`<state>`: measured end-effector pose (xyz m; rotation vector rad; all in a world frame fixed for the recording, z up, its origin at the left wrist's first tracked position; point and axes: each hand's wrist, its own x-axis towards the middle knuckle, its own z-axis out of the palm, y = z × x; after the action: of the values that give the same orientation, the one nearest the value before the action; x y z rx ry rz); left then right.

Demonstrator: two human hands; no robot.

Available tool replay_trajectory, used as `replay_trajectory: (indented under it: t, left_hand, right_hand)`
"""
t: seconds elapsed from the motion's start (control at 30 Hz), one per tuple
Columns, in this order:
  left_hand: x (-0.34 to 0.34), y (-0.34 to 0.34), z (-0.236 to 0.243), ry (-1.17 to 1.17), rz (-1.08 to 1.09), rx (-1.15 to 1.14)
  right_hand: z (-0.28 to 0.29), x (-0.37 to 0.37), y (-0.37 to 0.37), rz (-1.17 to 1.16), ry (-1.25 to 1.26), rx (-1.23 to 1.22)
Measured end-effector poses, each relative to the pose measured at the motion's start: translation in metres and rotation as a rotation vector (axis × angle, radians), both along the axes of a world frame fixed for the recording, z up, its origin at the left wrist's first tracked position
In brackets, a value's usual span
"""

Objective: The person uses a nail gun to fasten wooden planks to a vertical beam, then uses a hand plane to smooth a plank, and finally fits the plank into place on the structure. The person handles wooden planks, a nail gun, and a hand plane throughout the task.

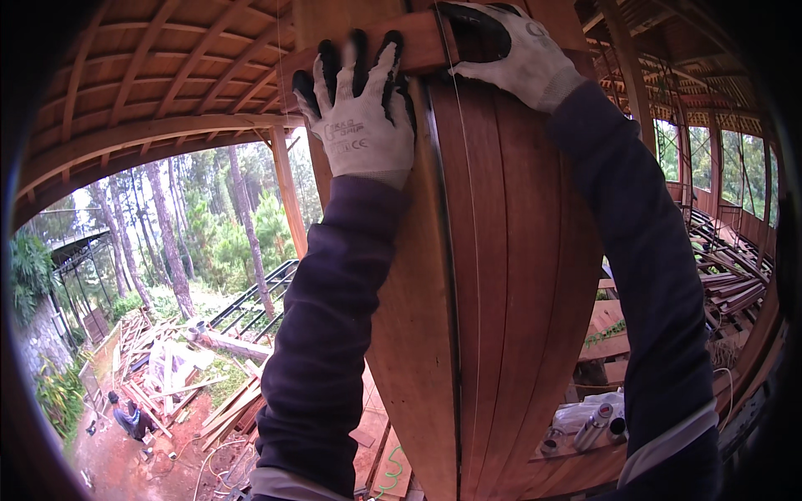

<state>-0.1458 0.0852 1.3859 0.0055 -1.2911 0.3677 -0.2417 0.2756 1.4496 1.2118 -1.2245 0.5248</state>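
Left grip (pixel 363 125) spread over the board (pixel 423 43), right grip (pixel 520 57) clasping its end; if either slackens, it might slip imo.

Daylit woods (pixel 200 213) beyond an open-sided wooden roof (pixel 171 48).
The roof spreads over crossed beams (pixel 144 46) at upper left, a slanting post (pixel 288 192) beneath; bare trunks (pixel 170 238) rise outside. Lower left, scrap wood (pixel 142 342) lies heaped on reddish ground (pixel 104 459), near a black metal frame (pixel 251 294). At right, planks (pixel 735 271) pile up below openings (pixel 735 159) showing greenery.
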Motion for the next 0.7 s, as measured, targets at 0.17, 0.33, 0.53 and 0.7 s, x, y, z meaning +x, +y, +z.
replay_trajectory:
  t: [0.17, 0.33, 0.53, 0.7]
  left_hand:
    - [0.001, 0.001, 0.001, 0.002, 0.021, 0.002]
    - [0.001, -0.001, 0.001, 0.004, 0.029, -0.003]
    - [0.001, 0.000, 0.002, 0.012, 0.012, -0.030]
    - [0.001, 0.002, 0.000, 0.023, 0.006, -0.032]
  right_hand:
    - [0.002, -0.002, 0.002, 0.054, 0.033, -0.007]
    - [0.002, 0.001, 0.004, 0.081, -0.008, 0.038]
    - [-0.002, 0.010, 0.006, 0.073, -0.080, 0.037]
    - [-0.002, 0.009, 0.007, 0.053, -0.053, 0.034]
